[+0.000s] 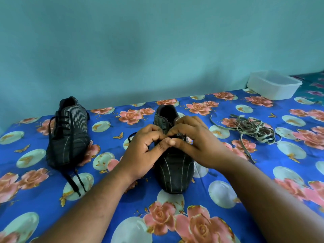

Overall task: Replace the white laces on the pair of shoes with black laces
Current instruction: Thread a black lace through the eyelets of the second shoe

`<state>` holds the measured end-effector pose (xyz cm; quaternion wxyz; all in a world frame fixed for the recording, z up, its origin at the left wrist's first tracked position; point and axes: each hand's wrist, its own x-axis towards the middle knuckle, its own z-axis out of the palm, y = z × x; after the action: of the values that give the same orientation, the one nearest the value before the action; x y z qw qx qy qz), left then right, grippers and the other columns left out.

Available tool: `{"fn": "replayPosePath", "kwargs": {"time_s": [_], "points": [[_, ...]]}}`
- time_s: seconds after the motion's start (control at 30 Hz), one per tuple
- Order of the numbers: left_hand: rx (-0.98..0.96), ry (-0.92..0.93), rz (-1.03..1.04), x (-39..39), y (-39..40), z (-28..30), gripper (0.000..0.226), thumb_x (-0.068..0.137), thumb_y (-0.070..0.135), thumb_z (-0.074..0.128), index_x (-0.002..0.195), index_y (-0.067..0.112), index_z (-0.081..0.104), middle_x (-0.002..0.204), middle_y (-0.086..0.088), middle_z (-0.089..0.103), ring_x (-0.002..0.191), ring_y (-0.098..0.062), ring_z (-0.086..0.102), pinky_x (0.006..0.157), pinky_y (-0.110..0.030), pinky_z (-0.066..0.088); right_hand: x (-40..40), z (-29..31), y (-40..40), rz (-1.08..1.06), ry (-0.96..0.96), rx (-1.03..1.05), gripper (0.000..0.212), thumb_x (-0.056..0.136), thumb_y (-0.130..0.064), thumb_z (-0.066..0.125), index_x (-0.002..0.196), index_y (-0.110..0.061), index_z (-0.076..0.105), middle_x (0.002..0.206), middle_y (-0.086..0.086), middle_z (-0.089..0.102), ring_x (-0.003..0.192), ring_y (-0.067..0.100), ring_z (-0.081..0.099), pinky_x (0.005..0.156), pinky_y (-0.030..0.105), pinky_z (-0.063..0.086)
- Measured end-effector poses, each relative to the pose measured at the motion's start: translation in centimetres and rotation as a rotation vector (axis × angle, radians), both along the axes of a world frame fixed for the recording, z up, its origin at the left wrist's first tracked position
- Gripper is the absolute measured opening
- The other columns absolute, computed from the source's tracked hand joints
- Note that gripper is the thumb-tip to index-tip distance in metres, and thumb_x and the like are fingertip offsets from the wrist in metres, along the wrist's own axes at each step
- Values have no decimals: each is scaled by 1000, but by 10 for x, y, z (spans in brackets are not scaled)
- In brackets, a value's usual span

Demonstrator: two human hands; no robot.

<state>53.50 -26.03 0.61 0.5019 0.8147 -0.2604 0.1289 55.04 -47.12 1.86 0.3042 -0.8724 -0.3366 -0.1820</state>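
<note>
Hands meet over the near shoe on the flowered bedsheet; I see my left hand and right hand curled, pinching its black lace; the other shoe stands left, black-laced; the removed white laces lie heaped right, near a white tub.

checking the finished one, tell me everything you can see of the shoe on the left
The left shoe is dark grey to black, of knit-looking fabric with thin pale stripes along its upper. It lies on the floral sheet, toe toward the camera, heel toward the wall, leaning a little to one side. A black lace is threaded through its eyelets but untied, its loose ends trailing past the toe onto the sheet. Neither hand touches it.
</note>
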Motion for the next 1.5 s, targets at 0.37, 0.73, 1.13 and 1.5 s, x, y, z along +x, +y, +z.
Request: {"fn": "replayPosePath", "kwargs": {"time_s": [0.37, 0.73, 1.13, 1.5], "points": [[-23, -32, 62, -2, -6, -1, 18, 96, 26, 64, 86, 16, 75, 97, 3, 56, 96, -15, 59, 88, -13, 41, 19, -3, -44, -253, -53, -172, 43, 97, -62, 37, 98, -28, 65, 113, -7, 53, 112, 20, 44, 90, 45, 34], [-67, -14, 74, -3, -2, 1, 17, 96, 24, 61, 85, 22, 73, 102, -3, 58, 103, -12, 59, 92, -11, 39, 41, -21, -93, -775, 193, -148, 23, 105, -39, 50, 120, -38, 67, 135, 0, 50, 133, 33, 34, 104, 55, 30], [18, -110, 120, 0, -3, -6, 22, 92, 41, 65, 92, 22, 77, 104, 7, 57, 109, -19, 59, 93, -30, 47, 1, 3, -9, -42, -36, -148, 32, 97, -57, 51, 113, -37, 70, 128, -12, 57, 124, 21, 45, 100, 52, 39], [-85, -106, 187, 2, -2, -3, 10, 87, 34, 66, 79, 28, 66, 99, 2, 57, 98, -16, 60, 90, -13, 41, 30, -7, -66, -450, -58, -85, 26, 100, -48, 50, 101, -31, 70, 113, -8, 61, 114, 28, 49, 89, 46, 36]]}}
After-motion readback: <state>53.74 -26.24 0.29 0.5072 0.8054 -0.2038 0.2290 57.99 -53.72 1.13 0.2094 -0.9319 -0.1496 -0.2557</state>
